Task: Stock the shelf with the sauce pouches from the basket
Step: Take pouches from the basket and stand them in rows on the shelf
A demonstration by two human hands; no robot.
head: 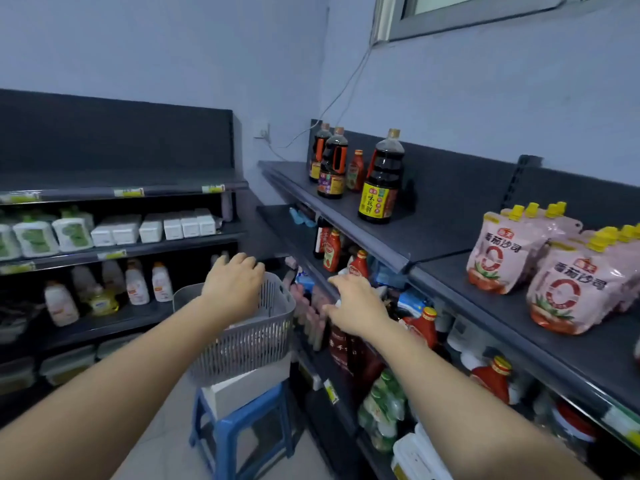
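Observation:
A grey slotted basket (249,344) stands on a white box atop a blue stool, low in the middle. My left hand (232,284) is over the basket's far rim, fingers curled down, and I cannot see anything in it. Right of the basket my right hand (356,306) hovers, palm down, fingers apart, holding nothing. Several pink sauce pouches (568,289) with yellow caps stand in a cluster on the dark top shelf (450,237) at the right. The basket's inside is mostly hidden by my left hand and its wall.
Dark soy sauce bottles (381,181) stand further back on the top shelf. Red ketchup bottles (360,265) and other goods fill the shelves below it. A second shelf unit at the left carries white boxes (152,228) and bottles. The blue stool (239,424) stands on the pale floor.

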